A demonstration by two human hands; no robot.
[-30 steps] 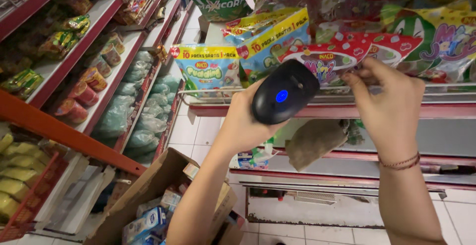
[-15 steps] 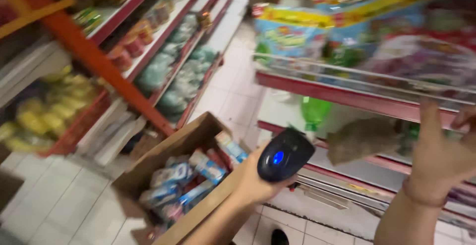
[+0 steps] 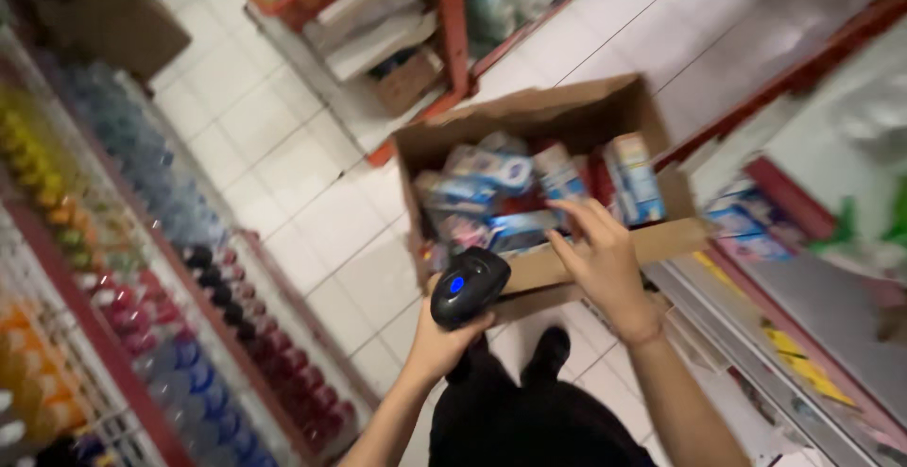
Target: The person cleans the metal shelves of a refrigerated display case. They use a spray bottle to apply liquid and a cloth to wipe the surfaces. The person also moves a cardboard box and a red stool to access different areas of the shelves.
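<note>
My left hand grips a black handheld scanner with a blue light on top, held just in front of a cardboard box. My right hand hovers with fingers spread over the near edge of the open cardboard box, which sits on the floor. Inside the box lie several blue, white and red packets; my fingertips are close to one of them but hold nothing.
Shelves of bottled drinks run along the left. A red-framed shelf unit stands beyond the box, another shelf on the right. White tiled floor lies between. My dark trousers and shoes are below.
My view has swung from the shelf of snack bags down to the floor box. My right hand left the shelf and came down over the box. The scanner stayed in my left hand.
</note>
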